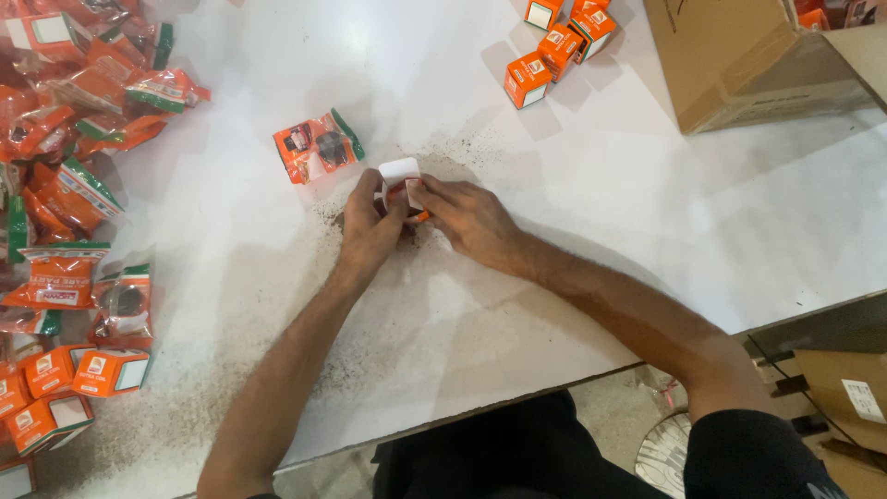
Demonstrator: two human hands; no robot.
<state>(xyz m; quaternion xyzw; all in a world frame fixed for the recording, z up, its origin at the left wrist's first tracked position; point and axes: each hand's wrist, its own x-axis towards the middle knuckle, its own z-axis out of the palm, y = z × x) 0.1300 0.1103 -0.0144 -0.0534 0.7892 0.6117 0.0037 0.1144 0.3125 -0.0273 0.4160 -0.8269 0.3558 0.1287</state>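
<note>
My left hand [368, 229] and my right hand [468, 220] meet at the middle of a white table [591, 194]. Both grip a small orange and white carton [403, 185] that rests between the fingertips, its white flap standing open at the top. Just to the upper left lies an orange plastic packet [317, 145] with a dark metal part showing through its window, apart from my hands.
A heap of orange packets [65, 139] covers the left side, with folded small orange boxes [65, 383] at the lower left. More small boxes [557, 42] sit at the top beside a large brown cardboard box [748, 65]. Dark grit speckles the table around my hands.
</note>
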